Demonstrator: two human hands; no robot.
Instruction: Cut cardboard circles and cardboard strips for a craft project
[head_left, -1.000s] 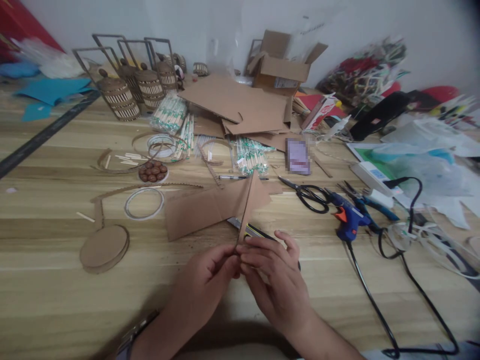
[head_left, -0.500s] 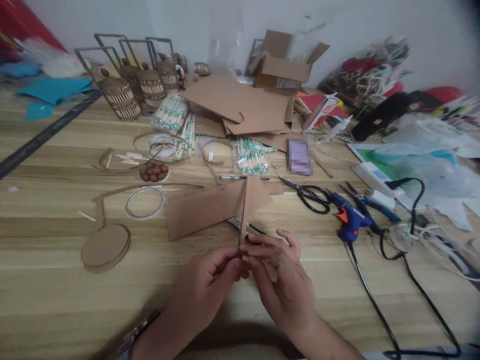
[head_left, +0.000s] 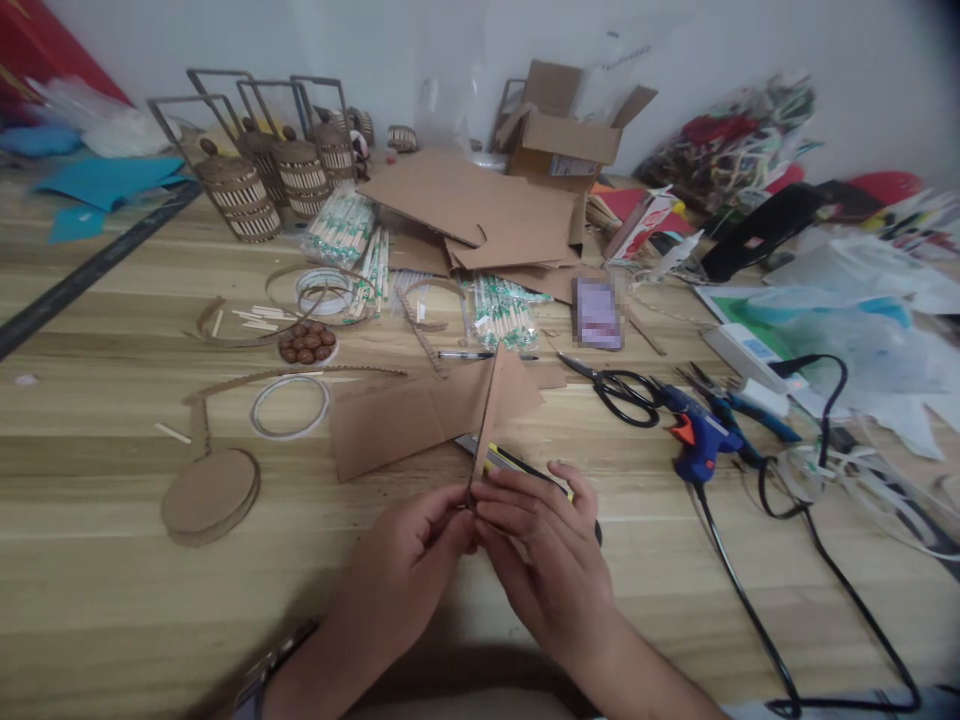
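My left hand (head_left: 420, 545) pinches the near end of a narrow cardboard strip (head_left: 489, 415) between thumb and forefinger. From the right, my right hand (head_left: 544, 545) grips the same end, its fingers bent against the strip. The strip points away from me, its far end tilted up over a flat cardboard sheet (head_left: 386, 425). A utility knife (head_left: 525, 465) with a yellow and black handle lies under the strip, partly covered by my right fingers. To the left is a stack of round cardboard discs (head_left: 210, 490) with a thin strip running off it.
A blue glue gun (head_left: 705, 440), black scissors (head_left: 630, 397) and pliers (head_left: 750, 405) lie at the right, with a cable looping forward. A tape roll (head_left: 290, 407) and a bowl of brown balls (head_left: 307, 345) are at the left. Cardboard sheets (head_left: 465, 205) and small barrel-shaped models (head_left: 240, 195) stand behind.
Both hands have shifted slightly left with the strip's near end. My right fingers have closed in nearer the strip, and more of the utility knife shows.
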